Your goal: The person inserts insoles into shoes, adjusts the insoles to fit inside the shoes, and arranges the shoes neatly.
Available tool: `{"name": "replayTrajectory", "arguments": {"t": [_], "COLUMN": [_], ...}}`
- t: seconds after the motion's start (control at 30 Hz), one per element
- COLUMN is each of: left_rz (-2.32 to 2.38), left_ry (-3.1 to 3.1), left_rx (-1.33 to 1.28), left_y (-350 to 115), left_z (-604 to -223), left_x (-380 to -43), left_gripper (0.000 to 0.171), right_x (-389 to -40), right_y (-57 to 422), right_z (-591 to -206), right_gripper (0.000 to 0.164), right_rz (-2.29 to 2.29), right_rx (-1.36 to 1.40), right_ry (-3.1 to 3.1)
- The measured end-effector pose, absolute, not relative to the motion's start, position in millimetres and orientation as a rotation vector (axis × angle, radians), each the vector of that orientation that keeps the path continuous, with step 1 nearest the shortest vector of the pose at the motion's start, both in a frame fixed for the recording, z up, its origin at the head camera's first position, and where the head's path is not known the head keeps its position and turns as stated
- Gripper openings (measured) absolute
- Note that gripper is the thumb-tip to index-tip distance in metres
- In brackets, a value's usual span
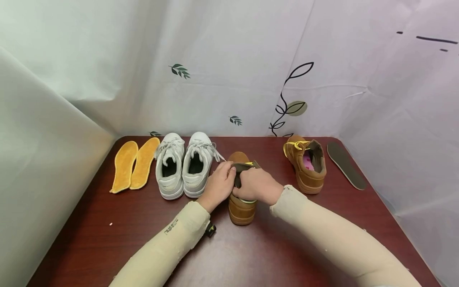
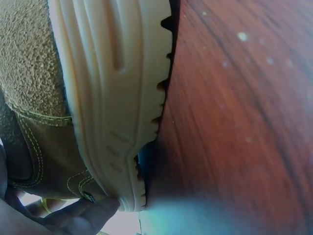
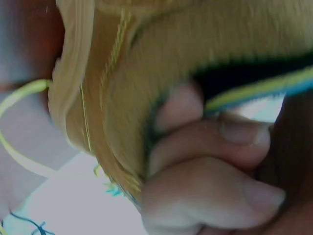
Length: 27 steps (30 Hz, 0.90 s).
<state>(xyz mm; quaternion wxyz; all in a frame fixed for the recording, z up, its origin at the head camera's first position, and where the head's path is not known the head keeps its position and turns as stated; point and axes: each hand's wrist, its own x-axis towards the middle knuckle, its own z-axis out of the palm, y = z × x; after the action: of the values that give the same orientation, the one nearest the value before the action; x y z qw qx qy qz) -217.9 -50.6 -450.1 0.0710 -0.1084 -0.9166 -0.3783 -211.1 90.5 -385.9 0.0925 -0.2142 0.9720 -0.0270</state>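
A brown suede shoe [image 1: 242,211] with yellow laces stands upright at the middle of the table, its heel towards me. My left hand [image 1: 219,184] grips its left side near the dark tongue [image 1: 241,166]; in the left wrist view its fingertips [image 2: 100,215] touch the shoe's side just above the pale sole [image 2: 115,98]. My right hand [image 1: 255,184] reaches into the opening with curled fingers [image 3: 210,193]. They pinch what appears to be an insole, whose thin yellow-and-blue layered edge [image 3: 259,90] shows beside them. Most of the insole is hidden by the hand and shoe.
White sneakers [image 1: 195,167] stand left of the hands, with two orange fuzzy insoles [image 1: 125,165] farther left. At the right are the other brown shoe [image 1: 310,175], pink inside, and a dark flat insole [image 1: 346,165]. A small black object [image 1: 210,229] lies by the left sleeve.
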Motion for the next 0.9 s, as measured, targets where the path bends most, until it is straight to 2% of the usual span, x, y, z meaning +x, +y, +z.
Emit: {"name": "replayTrajectory", "arguments": {"t": [0.27, 0.5, 0.67, 0.9], "left_rz": [-1.141, -1.133, -1.126, -1.124], "left_ry": [-2.767, -2.772, -2.759, -2.774], "left_rx": [-0.334, -0.33, -0.33, -0.321], "left_y": [-47.5, -47.8, -47.0, -47.5], "left_z": [-448.9, -450.1, -452.3, -449.8], "left_x": [-217.8, -218.5, -218.9, -219.3], "left_gripper": [0.041, 0.041, 0.04, 0.042], "right_x": [-203.4, -203.7, -205.2, -206.9], "right_y": [97.9, 100.6, 102.0, 99.6], "right_z": [-367.7, -372.1, -376.6, -382.6], "right_gripper": [0.04, 0.037, 0.042, 0.042], "right_rz": [0.093, -0.098, -0.214, -0.282], "right_rx": [-0.592, -0.69, -0.789, -0.78], "right_ry": [2.803, 2.786, 2.778, 2.789]}}
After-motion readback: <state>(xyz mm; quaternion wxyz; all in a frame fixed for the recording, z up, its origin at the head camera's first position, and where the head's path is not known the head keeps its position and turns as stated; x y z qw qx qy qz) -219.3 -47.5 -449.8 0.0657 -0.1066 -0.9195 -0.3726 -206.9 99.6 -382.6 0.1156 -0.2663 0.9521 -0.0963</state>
